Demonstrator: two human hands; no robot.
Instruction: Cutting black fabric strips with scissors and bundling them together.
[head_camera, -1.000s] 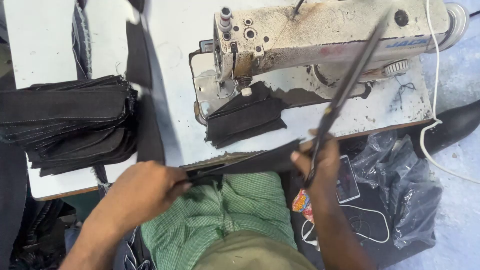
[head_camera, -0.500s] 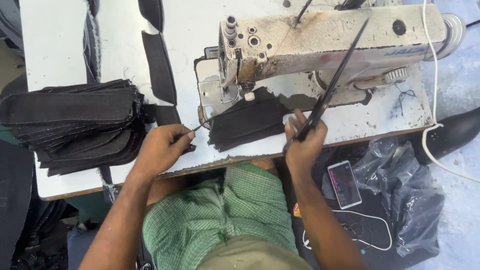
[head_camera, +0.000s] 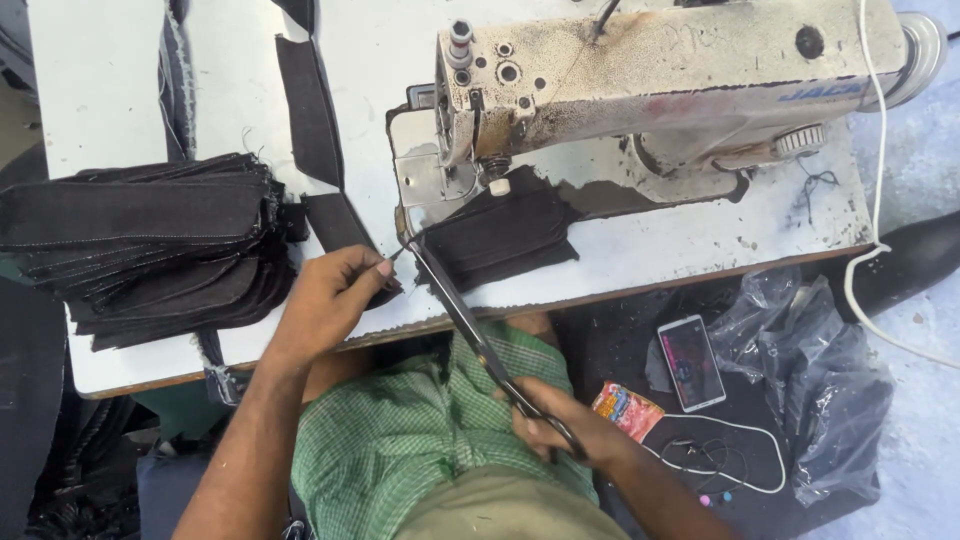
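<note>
You are sitting at a worn sewing machine (head_camera: 660, 90), snipping between two dark fabric pieces — your right hand (head_camera: 560, 430) is closed around the handles of long scissors (head_camera: 470, 320), holding them low by your lap so the blades are reaching up and forward to the table edge. The blade tips are arriving just beside your left hand (head_camera: 335, 295), which is pinching the near corner of a dark fabric strip (head_camera: 340, 225), thumb and fingers pressed together, apparently keeping the connecting thread taut for the cut. Just past the scissor tips, a dark fabric piece (head_camera: 500, 235) is lying under the machine's needle area, still close enough to be joined to the strip. Beyond your left hand, toward your left side, a stack of finished dark pieces (head_camera: 150, 250) is resting on the white table (head_camera: 700, 230) — within easy reach for dropping the next one. Beside your right hand, on a dark surface, a phone (head_camera: 690, 362), a small bright packet (head_camera: 628, 410) and a crumpled plastic bag (head_camera: 820, 380) are lying out of the working path
</note>
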